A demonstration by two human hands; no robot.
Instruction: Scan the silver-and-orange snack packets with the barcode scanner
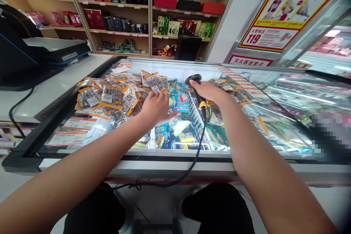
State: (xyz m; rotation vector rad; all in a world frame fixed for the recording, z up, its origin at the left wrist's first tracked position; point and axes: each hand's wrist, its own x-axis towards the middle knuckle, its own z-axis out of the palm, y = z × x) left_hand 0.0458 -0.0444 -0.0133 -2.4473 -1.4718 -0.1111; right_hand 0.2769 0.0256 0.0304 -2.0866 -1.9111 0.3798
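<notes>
My left hand (158, 106) is over the near right side of a pile of small clear packets (111, 95) with orange edges, its fingers stretched out and apart. The fingertips reach the packets; whether they press on one I cannot tell. My right hand (207, 91) is wrapped round a black and yellow barcode scanner (202, 103), its head pointing away from me. From the scanner's handle a black cable (197, 150) loops down toward me. More orange-edged packets (241, 95) lie on the glass beyond my right wrist. All this is on the glass top of a chest freezer (90, 137).
Under the glass, bagged frozen treats (182, 102) fill wire baskets (195, 111). Price labels (70, 131) show at the left. A white counter (65, 76) with a black machine (16, 55) adjoins on the left. Shelves (115, 5) with bottles and boxes stand behind.
</notes>
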